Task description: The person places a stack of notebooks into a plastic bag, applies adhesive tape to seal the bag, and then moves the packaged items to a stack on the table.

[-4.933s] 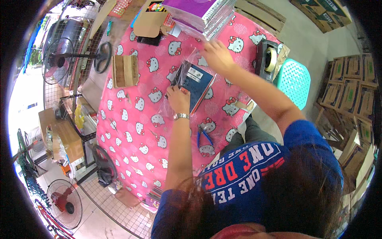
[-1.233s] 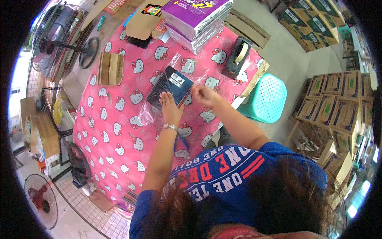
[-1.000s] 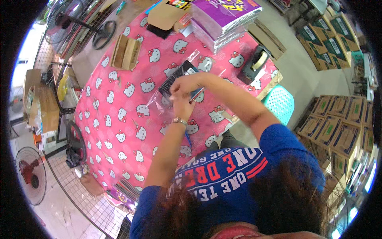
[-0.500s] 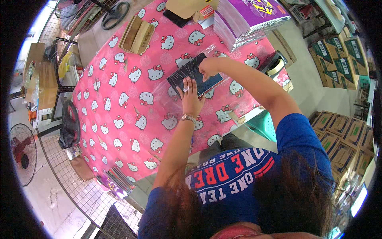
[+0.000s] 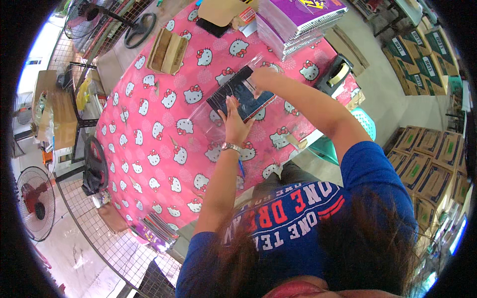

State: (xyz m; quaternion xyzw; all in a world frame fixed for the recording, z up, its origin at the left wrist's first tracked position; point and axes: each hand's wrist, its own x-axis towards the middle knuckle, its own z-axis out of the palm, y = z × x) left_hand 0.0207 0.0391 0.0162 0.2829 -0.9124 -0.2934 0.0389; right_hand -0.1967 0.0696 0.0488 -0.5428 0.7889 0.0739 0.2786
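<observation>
A dark blue spiral notebook lies at a slant on the table, inside or on a clear plastic sleeve that sticks out past its edges. My left hand rests on the notebook's near side, fingers stretched and thumb apart, with a watch on the wrist. Over the notebook's far right part, my right hand is bent down with its fingers curled together. Whatever its fingertips pinch is hidden. A pale patch shows on the cover beside them.
Purple spiral notebooks in plastic are stacked at the far right, with a black tape dispenser nearer. A wooden holder and a black phone lie farther back. A green stool stands beside the pink-covered table.
The view has shifted a little. My left hand's fingers have drawn back toward the near edge and the thumb has spread. My right hand stays curled at the notebook's far right part.
</observation>
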